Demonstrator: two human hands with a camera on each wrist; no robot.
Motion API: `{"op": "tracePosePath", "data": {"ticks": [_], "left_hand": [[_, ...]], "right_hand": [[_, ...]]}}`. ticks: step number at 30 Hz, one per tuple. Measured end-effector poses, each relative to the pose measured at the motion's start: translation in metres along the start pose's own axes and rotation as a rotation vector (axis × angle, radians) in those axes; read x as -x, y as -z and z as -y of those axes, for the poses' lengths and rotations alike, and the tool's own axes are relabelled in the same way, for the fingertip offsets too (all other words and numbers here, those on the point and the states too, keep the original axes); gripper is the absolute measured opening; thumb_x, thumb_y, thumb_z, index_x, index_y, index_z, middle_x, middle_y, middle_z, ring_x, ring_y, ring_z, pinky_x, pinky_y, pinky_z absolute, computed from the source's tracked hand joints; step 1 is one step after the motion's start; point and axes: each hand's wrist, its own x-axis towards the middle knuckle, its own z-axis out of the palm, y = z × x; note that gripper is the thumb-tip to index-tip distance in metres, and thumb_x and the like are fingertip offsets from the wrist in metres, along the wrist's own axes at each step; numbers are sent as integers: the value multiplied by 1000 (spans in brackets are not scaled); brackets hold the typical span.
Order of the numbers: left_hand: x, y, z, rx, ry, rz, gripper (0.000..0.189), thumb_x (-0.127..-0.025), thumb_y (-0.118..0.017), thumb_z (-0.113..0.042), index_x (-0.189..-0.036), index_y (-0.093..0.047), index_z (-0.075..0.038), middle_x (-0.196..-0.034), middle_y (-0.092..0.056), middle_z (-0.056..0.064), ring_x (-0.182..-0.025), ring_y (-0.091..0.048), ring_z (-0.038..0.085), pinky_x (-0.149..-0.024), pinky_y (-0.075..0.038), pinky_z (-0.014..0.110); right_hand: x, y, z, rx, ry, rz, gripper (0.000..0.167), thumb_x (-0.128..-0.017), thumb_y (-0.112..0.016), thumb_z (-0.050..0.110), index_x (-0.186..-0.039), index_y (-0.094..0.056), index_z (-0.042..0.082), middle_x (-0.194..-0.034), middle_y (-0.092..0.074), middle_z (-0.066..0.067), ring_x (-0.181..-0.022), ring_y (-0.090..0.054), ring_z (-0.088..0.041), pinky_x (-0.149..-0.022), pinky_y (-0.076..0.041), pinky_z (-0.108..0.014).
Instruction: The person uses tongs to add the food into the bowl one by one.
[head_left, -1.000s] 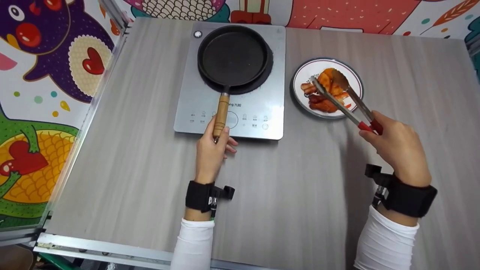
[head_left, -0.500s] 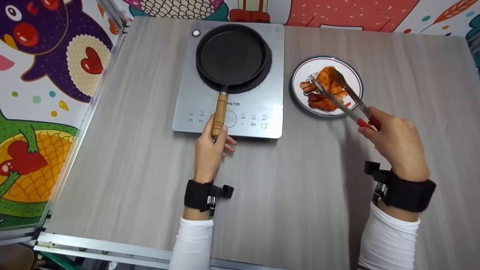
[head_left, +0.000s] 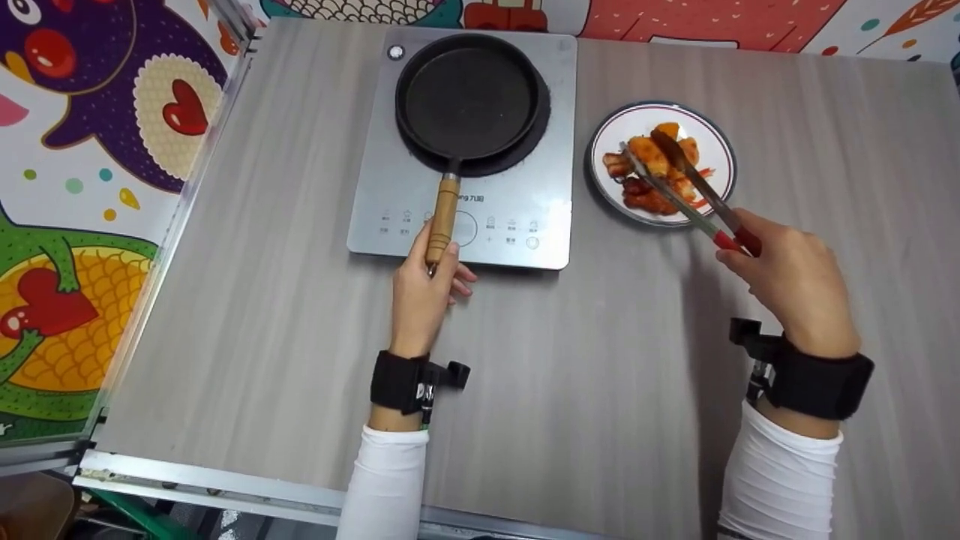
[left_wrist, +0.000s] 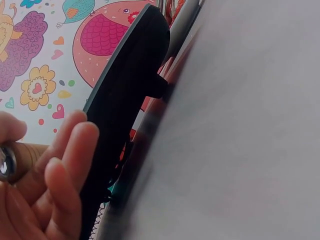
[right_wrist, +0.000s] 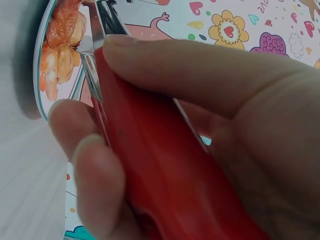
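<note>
My left hand (head_left: 422, 300) grips the wooden handle of a black frying pan (head_left: 466, 97), which sits on a silver induction cooktop (head_left: 367, 217). In the left wrist view the fingers (left_wrist: 65, 165) curl near the handle's metal end. My right hand (head_left: 801, 281) holds red-handled metal tongs (head_left: 711, 199), and their red grip (right_wrist: 155, 150) fills the right wrist view. The tong tips reach down to orange-brown cooked food (head_left: 651, 196) on a white plate (head_left: 606, 139) with a dark rim, right of the cooktop. Whether the tips pinch a piece is hard to tell.
The grey wood-grain table (head_left: 247, 315) has a metal frame edge (head_left: 210, 484) at the front. Cartoon-printed walls (head_left: 705, 19) stand behind and to the left. Black camera straps (head_left: 825, 379) circle both wrists.
The tong arms have drawn closer together over the food, and some food pieces have shifted on the plate. My left hand stays on the pan handle. The head view has tilted slightly.
</note>
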Motion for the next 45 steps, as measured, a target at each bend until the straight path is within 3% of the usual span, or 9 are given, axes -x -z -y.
{"op": "tracePosePath", "data": {"ticks": [10,18,34,45], "left_hand": [[1,0,1,-8,-11,3,52,-93,-48,-27,-139,-31,-12,-68,-65,9,-53,-61,28,-45,-48,48],[5,2,1,-25,-3,-3,52,-93,-48,-26,-139,-31,-11,-69,-65,9,-53,-61,27,-46,-48,48],[1,1,0,-10,-24,4,52,-92,-49,-25,-139,-31,-10,-68,-65,8,-53,-61,29,-45,-48,46],[0,1,-3,-13,-15,3,52,-92,-49,-26,-139,-31,-10,-68,-65,9,-54,-61,30,-47,-48,48]], "right_hand": [[3,4,-5,-24,-52,69,46,-85,-61,19,-129,-49,13,-72,-62,-8,-51,-55,-17,-46,-40,-29],[3,-1,-6,-42,-46,96,46,-84,-63,19,-128,-51,15,-70,-63,-7,-55,-57,-17,-46,-43,-28],[1,0,-9,-44,19,30,44,-83,-64,17,-126,-54,14,-67,-64,-8,-49,-55,-15,-41,-41,-23],[0,0,-8,-65,35,-23,44,-84,-63,22,-127,-53,15,-73,-65,-12,-51,-58,-17,-41,-42,-21]]}}
